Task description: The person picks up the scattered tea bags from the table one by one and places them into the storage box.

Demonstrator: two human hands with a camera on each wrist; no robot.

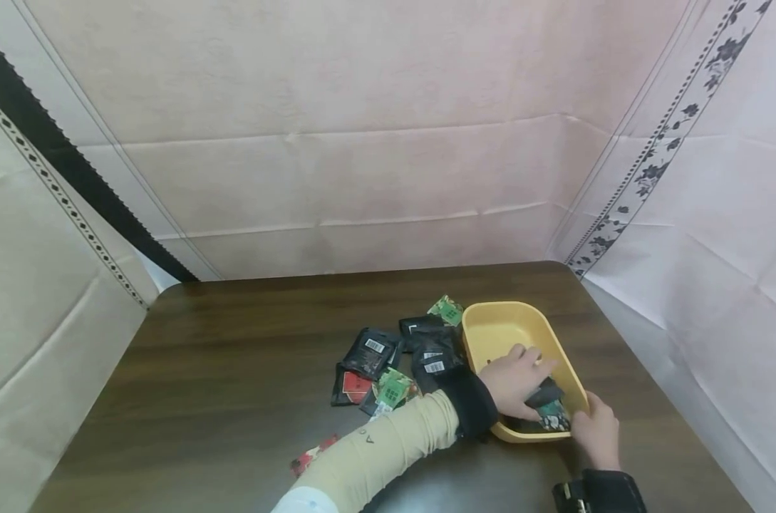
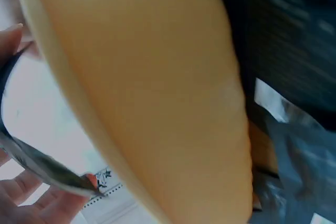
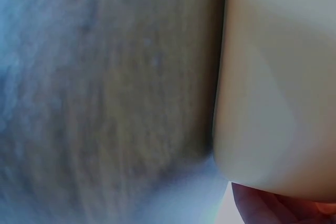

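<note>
Early going, by the look of it. Dark wooden table (image 1: 234, 370). Yellow plastic tub (image 1: 497, 328) near its right edge, a couple of packets inside. Scattered foil sachets (image 1: 388, 360), black, green and red, left outside. Left hand (image 1: 516, 381) in the tub, pinching a dark sachet (image 1: 544, 393). Right hand (image 1: 596, 431) gripping the tub's near rim.

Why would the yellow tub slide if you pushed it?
The yellow tub looks like thin plastic, so probably light. It sits on smooth dark table, so likely slides easily. The right hand at its corner may be steadying it.
</note>
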